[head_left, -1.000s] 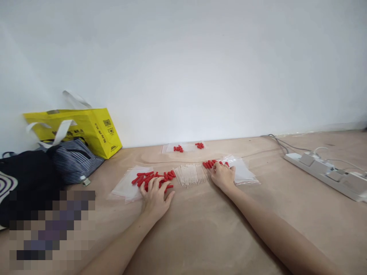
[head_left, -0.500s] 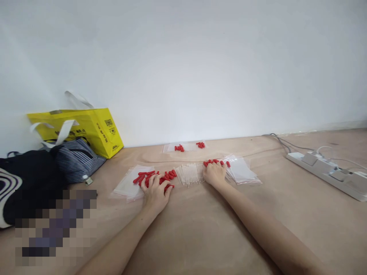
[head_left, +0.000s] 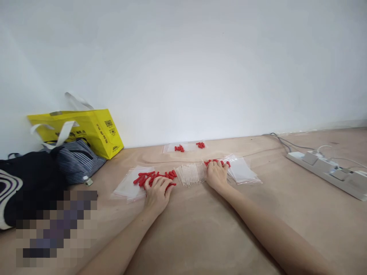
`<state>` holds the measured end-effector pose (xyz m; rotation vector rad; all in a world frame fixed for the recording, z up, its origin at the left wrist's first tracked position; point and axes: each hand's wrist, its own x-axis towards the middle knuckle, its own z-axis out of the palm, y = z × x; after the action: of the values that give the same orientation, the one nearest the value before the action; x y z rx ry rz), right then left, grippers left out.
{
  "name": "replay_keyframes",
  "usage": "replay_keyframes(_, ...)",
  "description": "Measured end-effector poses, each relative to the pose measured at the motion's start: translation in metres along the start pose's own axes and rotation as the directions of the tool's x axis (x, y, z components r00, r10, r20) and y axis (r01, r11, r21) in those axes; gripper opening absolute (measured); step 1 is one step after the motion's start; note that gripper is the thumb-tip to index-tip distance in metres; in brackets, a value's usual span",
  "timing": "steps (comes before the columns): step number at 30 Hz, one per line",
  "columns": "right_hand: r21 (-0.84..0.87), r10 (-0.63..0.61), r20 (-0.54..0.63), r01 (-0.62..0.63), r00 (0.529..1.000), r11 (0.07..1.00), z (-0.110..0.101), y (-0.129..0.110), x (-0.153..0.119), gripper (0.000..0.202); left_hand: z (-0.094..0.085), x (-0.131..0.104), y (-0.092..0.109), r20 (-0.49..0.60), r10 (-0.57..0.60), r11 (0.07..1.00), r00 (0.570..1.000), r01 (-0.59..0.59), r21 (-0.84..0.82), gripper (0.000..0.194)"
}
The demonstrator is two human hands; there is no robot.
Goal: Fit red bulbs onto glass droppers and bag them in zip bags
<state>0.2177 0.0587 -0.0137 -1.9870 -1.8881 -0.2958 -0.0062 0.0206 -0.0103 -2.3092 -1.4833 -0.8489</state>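
Note:
My left hand (head_left: 157, 191) rests with curled, slightly parted fingers on a pile of red pieces (head_left: 146, 178) at the left; whether it grips one is hidden. Under that pile's left side lie clear plastic bags (head_left: 126, 188). A row of thin white sticks (head_left: 189, 175) lies between my hands. My right hand (head_left: 216, 175) is bent over the row's right end, fingertips at more red pieces (head_left: 228, 164); what it holds, if anything, cannot be made out. To its right is a stack of clear bags (head_left: 243, 170).
Near the wall, flat clear bags (head_left: 169, 148) lie with red pieces (head_left: 179, 148) on or in them. A yellow bag (head_left: 107, 133), a striped bag (head_left: 80, 162) and a black bag (head_left: 34, 183) stand left. A power strip (head_left: 323, 173) with cables lies right.
My left hand has shifted slightly right and toward me, uncovering more red pieces. My right hand has moved slightly right, and a thin stick now shows by its fingers.

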Motion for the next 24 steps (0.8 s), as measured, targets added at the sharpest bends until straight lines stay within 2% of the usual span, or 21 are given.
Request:
replay_keyframes(2, 0.089, -0.113, -0.088, 0.121, 0.99, 0.989, 0.001, 0.008, -0.012, 0.021, 0.0, 0.0, 0.0, 0.004, 0.028, 1.0, 1.0, -0.028, -0.015, 0.013)
replay_keyframes(4, 0.215, -0.251, -0.168, 0.284, 0.953, 0.934, 0.004, 0.017, -0.026, 0.019, 0.0, 0.0, 0.001, -0.004, 0.052, 0.998, 0.999, -0.052, -0.026, 0.015)
replay_keyframes(6, 0.355, -0.351, -0.19, 0.398, 0.917, 0.846, 0.005, 0.026, -0.039, 0.02, -0.001, 0.0, 0.002, -0.008, 0.062, 0.997, 0.998, -0.062, -0.04, 0.017)
replay_keyframes(8, 0.449, -0.42, -0.184, 0.456, 0.889, 0.768, 0.005, 0.032, -0.05, 0.021, 0.0, 0.001, 0.003, 0.012, 0.06, 0.996, 0.998, -0.059, -0.062, 0.017)
replay_keyframes(12, 0.497, -0.45, -0.197, 0.484, 0.871, 0.72, 0.002, 0.032, -0.06, 0.029, 0.0, 0.001, 0.003, 0.042, 0.031, 0.995, 0.999, -0.027, -0.091, 0.013)
replay_keyframes(16, 0.474, -0.478, -0.193, 0.508, 0.857, 0.719, -0.001, 0.025, -0.06, 0.036, -0.003, 0.001, 0.003, -0.018, 0.062, 0.994, 0.998, -0.063, -0.092, 0.013)
replay_keyframes(20, 0.466, -0.51, -0.201, 0.539, 0.837, 0.702, -0.008, 0.019, -0.061, 0.024, -0.007, 0.001, 0.011, -0.1, 0.11, 0.986, 0.989, -0.121, -0.114, 0.015)
replay_keyframes(24, 0.484, -0.49, -0.208, 0.525, 0.846, 0.701, -0.012, 0.012, -0.063, 0.015, -0.007, -0.004, 0.026, -0.103, 0.135, 0.973, 0.985, -0.151, -0.173, 0.012)
